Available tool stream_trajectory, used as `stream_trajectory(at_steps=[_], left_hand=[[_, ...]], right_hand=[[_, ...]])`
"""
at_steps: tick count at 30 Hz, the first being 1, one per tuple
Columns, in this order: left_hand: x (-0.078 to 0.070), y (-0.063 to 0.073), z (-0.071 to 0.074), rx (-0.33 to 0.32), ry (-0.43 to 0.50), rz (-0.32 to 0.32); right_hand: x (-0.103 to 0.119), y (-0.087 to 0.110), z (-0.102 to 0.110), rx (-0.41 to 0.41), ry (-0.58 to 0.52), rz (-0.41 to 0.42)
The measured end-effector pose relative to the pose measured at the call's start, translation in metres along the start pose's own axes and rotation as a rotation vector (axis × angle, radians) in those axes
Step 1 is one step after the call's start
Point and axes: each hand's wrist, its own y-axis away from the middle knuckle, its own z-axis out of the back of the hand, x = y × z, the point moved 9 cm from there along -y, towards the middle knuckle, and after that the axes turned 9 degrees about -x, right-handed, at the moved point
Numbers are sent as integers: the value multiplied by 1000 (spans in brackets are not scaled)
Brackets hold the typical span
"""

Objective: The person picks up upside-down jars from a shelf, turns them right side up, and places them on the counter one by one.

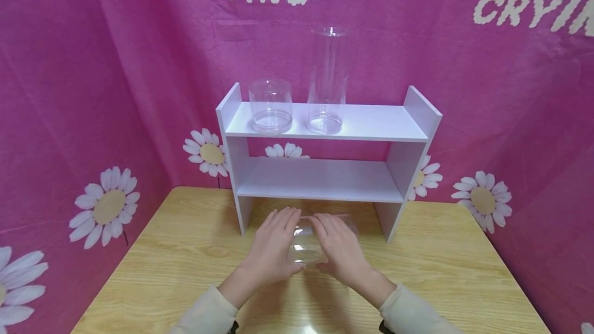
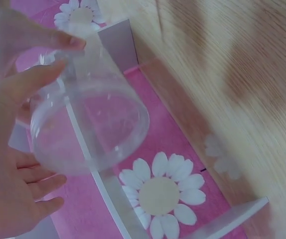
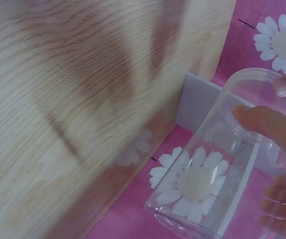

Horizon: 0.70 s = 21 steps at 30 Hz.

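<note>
Nearest you, pale sleeves (image 1: 209,311) lead to your left hand (image 1: 274,249) and right hand (image 1: 343,249), set slightly apart, both clasping one clear cylinder (image 1: 306,244), fingers over it and thumbs beneath. The cylinder lies sideways over the wooden table (image 1: 185,251), before the lower front edge of the white shelf (image 1: 320,178) and between its side panels. On the shelf's top board, near the front edge, a short clear container (image 1: 271,104) stands toward the left end; a tall clear container (image 1: 327,81) stands right of it. Behind hangs a pink daisy-printed curtain (image 1: 139,66).
</note>
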Motion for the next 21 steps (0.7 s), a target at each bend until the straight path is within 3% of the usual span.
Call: stream_trajectory(at_steps=[5, 14, 21], left_hand=[[13, 5, 6, -38, 69, 43], [52, 12, 13, -182, 370, 175], [95, 14, 17, -324, 603, 374]], right_hand=[[-16, 11, -6, 26, -93, -63], [-57, 37, -20, 92, -386, -293], [-77, 58, -29, 53, -571, -393]])
